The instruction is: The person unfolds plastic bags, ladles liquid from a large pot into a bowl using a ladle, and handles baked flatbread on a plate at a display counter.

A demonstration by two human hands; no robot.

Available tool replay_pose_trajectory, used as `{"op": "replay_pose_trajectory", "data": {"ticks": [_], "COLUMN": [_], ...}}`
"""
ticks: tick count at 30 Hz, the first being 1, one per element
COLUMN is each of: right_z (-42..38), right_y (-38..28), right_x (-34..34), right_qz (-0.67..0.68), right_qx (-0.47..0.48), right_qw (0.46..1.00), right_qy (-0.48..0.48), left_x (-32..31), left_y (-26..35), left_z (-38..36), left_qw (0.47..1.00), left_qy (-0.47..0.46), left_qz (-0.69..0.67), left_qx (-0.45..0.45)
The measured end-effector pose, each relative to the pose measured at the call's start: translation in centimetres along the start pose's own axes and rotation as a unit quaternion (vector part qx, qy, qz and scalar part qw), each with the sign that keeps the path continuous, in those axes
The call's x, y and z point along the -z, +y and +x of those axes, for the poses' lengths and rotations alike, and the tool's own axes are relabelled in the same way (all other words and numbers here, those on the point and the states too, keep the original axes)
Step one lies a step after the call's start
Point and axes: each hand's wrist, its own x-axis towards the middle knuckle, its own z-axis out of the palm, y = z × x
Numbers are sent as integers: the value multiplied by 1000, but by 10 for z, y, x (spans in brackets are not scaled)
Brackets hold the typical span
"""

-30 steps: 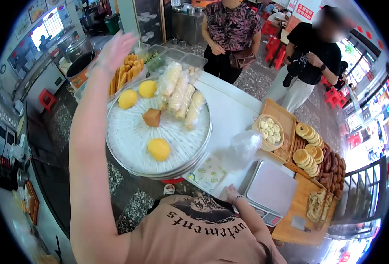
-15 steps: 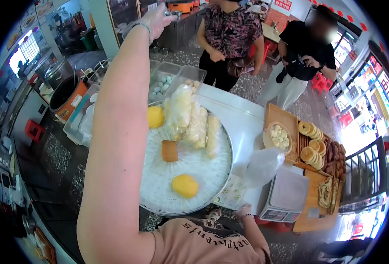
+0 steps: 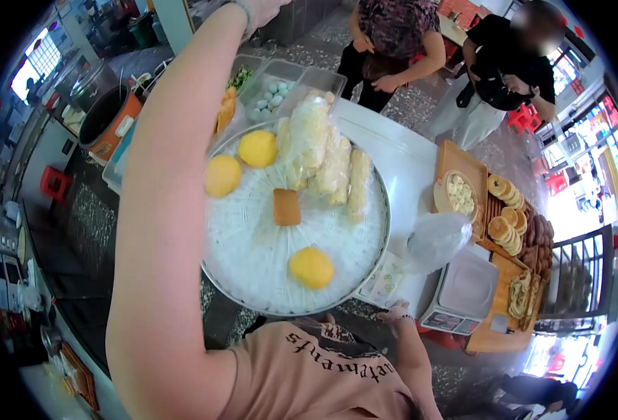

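- Fingers of the right hand (image 3: 396, 315), what state?
- Look loosely spread, nothing visible in them. Left hand (image 3: 261, 10) is cut off by the top edge, so can't tell open or closed.
- Patterned sheet (image 3: 383, 280), where?
- Near corner of the white table (image 3: 407, 162), between round tray (image 3: 249, 260) and scale (image 3: 468, 281). Lies just beyond the right fingertips. Contact unclear.
- Which way does it run?
- Can't call the sheet's long axis: tray rim overlaps its left side.
- And the scale?
- Display panel (image 3: 450, 323) faces the wearer. Pan's long axis runs away from the wearer, leaning right. Sits just right of the right fingers, apart from them.
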Motion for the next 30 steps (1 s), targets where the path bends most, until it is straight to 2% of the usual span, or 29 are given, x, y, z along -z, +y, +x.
{"op": "replay_pose_trajectory", "data": {"ticks": [1,3,4,5,6,8,9,10,12,13,15,18,22,25,26,30], "right_z": [2,21,32,15,5,9,11,18,13,0,-3,-10,-24,-24,-16,-17], "right_y": [1,12,18,14,6,9,10,17,20,15,8,10,4,2,4,-4], "right_x": [-2,-16,-20,-5,-2,-7,-9,-13,-19,-5,2,0,11,13,8,-10], "right_qz": [-30,9,57,86,14,-14,-7,-22,-36,-47,-89,-19,15,-46,-45,7], "right_qx": [13,10,-7,14,14,3,5,14,23,32,53,9,4,21,21,-50], "right_qw": [999,1000,998,995,999,999,999,999,999,998,994,1000,1000,998,998,999], "right_qy": [-15,21,-30,-52,-37,-35,-34,-26,-24,-31,-36,-11,-18,-25,-25,16], "left_x": [-9,-16,-2,8,16,29,23,12,12,5,-14,-16,-15,-17,-16,-12], "left_y": [-5,-8,-41,-68,-99,-171,-198,-211,-313,-309,-297,-298,-306,-297,-294,-294], "left_z": [-32,-144,-162,-195,-229,-291,-321,-348,-385,-393,-394,-396,-394,-388,-385,-373], "left_qw": [996,959,975,969,961,933,909,884,842,842,756,754,738,724,724,746], "left_qy": [18,-47,-47,-43,-26,3,37,-8,-14,-16,-31,-25,-13,-43,-69,-105], "left_qz": [61,244,150,176,225,342,414,468,538,539,652,656,674,688,686,656], "left_qx": [-67,-136,-159,-169,-160,-109,20,-5,24,23,48,31,29,42,17,-34]}}
